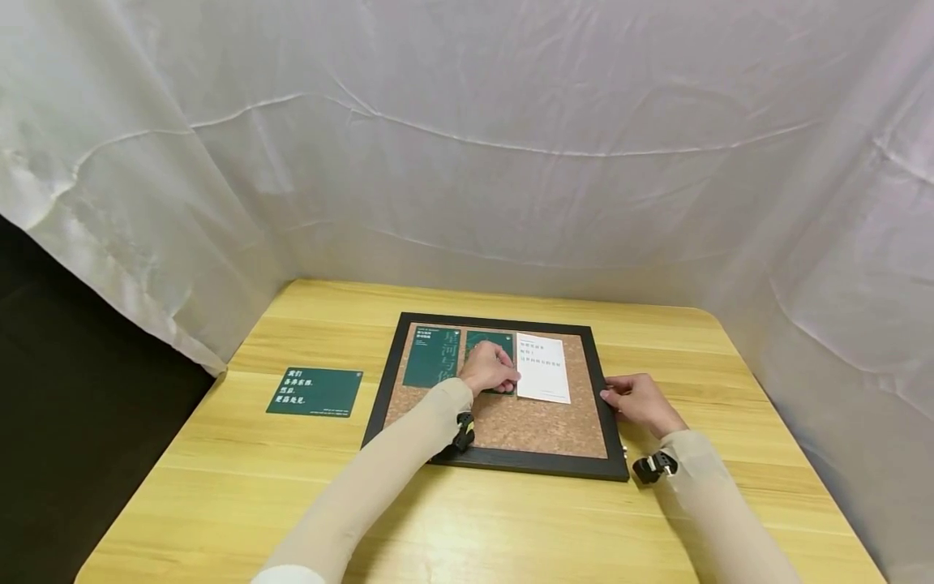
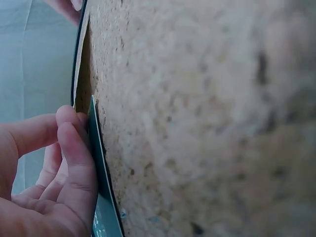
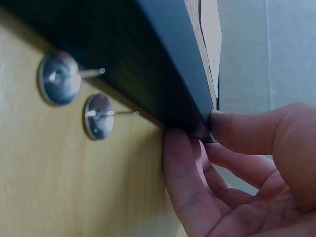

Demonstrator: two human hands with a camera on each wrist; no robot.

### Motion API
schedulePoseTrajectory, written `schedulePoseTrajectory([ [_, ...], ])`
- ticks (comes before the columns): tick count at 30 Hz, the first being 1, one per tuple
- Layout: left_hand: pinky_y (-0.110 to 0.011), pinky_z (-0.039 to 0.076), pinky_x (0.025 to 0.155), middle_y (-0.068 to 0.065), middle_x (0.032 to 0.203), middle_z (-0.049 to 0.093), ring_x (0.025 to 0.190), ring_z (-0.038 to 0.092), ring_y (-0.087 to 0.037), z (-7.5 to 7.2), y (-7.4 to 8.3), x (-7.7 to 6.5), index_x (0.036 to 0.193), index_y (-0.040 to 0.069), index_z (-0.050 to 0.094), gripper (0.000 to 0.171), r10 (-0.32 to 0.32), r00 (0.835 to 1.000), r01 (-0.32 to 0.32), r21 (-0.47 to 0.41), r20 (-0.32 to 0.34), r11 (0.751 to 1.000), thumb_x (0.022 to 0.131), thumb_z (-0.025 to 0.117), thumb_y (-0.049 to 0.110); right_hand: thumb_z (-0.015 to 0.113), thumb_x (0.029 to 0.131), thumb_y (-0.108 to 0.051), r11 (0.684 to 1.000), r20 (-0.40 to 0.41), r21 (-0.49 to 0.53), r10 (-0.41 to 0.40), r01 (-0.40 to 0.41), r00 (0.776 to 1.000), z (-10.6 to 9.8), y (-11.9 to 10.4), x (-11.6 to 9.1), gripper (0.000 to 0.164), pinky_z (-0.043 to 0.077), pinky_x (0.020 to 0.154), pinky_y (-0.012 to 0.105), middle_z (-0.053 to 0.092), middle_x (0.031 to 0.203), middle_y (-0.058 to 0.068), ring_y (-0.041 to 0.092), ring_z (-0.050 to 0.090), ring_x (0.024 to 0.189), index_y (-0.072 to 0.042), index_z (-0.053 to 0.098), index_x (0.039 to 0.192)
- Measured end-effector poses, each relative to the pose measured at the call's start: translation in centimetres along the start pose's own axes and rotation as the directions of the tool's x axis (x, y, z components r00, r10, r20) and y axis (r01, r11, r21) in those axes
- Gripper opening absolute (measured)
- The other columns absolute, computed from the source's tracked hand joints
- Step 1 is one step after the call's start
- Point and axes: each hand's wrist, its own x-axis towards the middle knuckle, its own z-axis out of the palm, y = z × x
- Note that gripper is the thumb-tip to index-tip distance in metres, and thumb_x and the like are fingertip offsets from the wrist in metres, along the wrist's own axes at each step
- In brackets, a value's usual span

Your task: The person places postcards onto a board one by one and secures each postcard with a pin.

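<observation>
A black-framed cork board (image 1: 511, 426) lies on the table. My left hand (image 1: 489, 369) reaches over a green card (image 1: 490, 334) in its middle, partly covering it. Thumb and finger pinch the left edge of a white card (image 1: 543, 377) with printed characters. That edge stands a little off the cork in the left wrist view. Another green card (image 1: 426, 365) lies on the board's left part. At the right side, my right hand (image 1: 642, 403) grips the board's frame (image 3: 182, 54), thumb over its upper edge and fingers against its side.
Two silver thumbtacks (image 3: 59, 79) rest on the table beside the frame's right side, pins sideways. One more green card (image 1: 314, 392) with white characters lies on the wooden table (image 1: 212, 454) left of the board. White cloth (image 1: 511, 186) hangs behind and around the table.
</observation>
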Motion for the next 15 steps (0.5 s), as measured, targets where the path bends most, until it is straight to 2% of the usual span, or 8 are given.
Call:
schedulePoseTrajectory([
  [10, -0.022, 0.058, 0.053, -0.009, 0.067, 0.073, 0.052, 0.066, -0.011, 0.18, 0.16, 0.35, 0.085, 0.002, 0.067, 0.012, 0.018, 0.999, -0.019, 0.009, 0.027, 1.000, 0.087, 0.079, 0.000, 0.060, 0.103, -0.007, 1.000, 0.001, -0.009, -0.002, 0.002, 1.000, 0.13, 0.04, 0.14, 0.044, 0.063, 0.074, 0.030, 0.067, 0.120, 0.033, 0.015, 0.067, 0.088, 0.016, 0.054, 0.140],
  [15, -0.022, 0.057, 0.052, -0.009, 0.067, 0.073, 0.051, 0.065, -0.010, 0.52, 0.27, 0.18, 0.084, 0.001, 0.067, 0.012, 0.066, 0.998, -0.066, 0.073, 0.010, 0.995, 0.088, 0.078, 0.000, 0.061, 0.103, -0.008, 1.000, 0.002, -0.006, 0.003, -0.003, 1.000, 0.01, 0.03, 0.17, 0.045, 0.063, 0.074, 0.031, 0.067, 0.120, 0.033, 0.015, 0.067, 0.087, 0.016, 0.054, 0.140],
])
